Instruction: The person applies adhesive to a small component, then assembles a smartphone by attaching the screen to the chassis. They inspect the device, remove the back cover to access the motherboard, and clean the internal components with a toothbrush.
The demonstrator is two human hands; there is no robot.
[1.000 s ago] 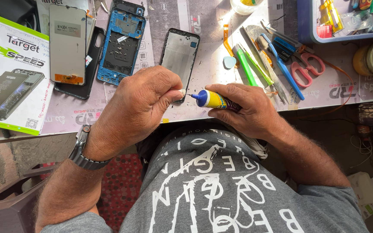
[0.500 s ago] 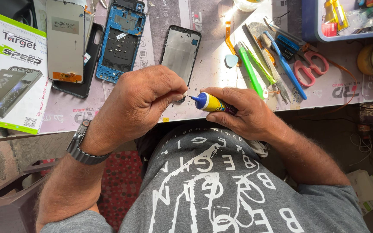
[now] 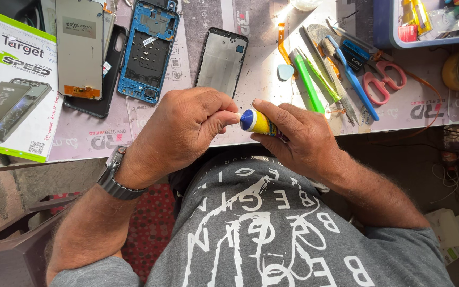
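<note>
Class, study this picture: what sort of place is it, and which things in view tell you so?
Probably a phone repair bench. Opened phone parts, such as a blue phone frame and a black phone frame, lie beside scissors, while the right hand holds a small glue tube.

I can't see the nozzle of the yellow glue tube (image 3: 260, 123); my left hand (image 3: 184, 130) covers it. The tube's tail is buried in my right hand (image 3: 298, 141). At one o'clock, the blue tray (image 3: 386, 29) runs off the frame.
</note>
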